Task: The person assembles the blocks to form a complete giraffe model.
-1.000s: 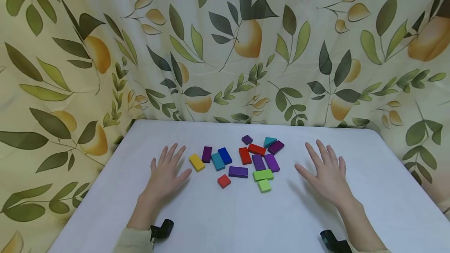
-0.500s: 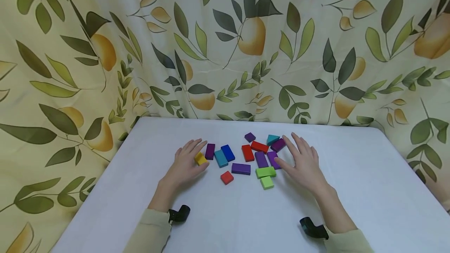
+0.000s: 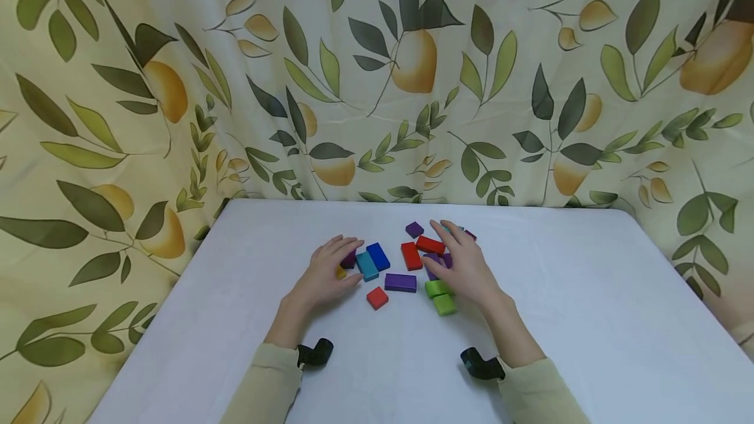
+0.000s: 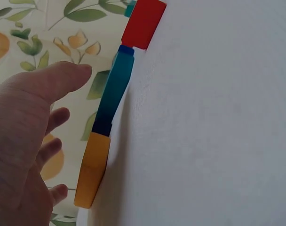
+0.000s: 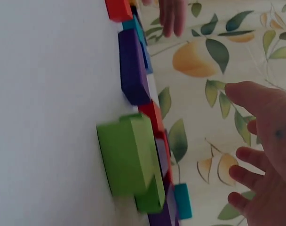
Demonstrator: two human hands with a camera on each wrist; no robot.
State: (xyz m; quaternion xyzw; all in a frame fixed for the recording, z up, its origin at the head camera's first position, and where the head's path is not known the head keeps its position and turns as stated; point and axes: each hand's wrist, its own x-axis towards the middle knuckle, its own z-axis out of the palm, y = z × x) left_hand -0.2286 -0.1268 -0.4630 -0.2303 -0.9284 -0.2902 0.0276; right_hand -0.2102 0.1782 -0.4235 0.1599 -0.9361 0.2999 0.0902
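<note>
My left hand (image 3: 325, 273) is over the left end of a group of coloured blocks, fingers spread and slightly bent. Under it a yellow block (image 3: 341, 272) and a dark purple block (image 3: 349, 259) are partly hidden; a teal block (image 3: 368, 267) lies by its fingertips. The left wrist view shows the hand (image 4: 25, 122) apart from the yellow block (image 4: 92, 169). My right hand (image 3: 468, 271) hovers over the right end, covering parts of purple blocks and a light green block (image 3: 436, 288). In the right wrist view that hand (image 5: 270, 146) holds nothing.
Between the hands lie a blue block (image 3: 379, 256), a long purple block (image 3: 400, 282), a small red block (image 3: 377, 298) and two longer red ones. A smaller green block (image 3: 444, 305) sits nearest the front. Behind the white table (image 3: 283, 221) hangs a leaf-patterned curtain (image 3: 377, 84).
Both hands have moved inward from the sides, the left one rightward and the right one leftward, and now cover the outer blocks. The blocks look about where they were.
</note>
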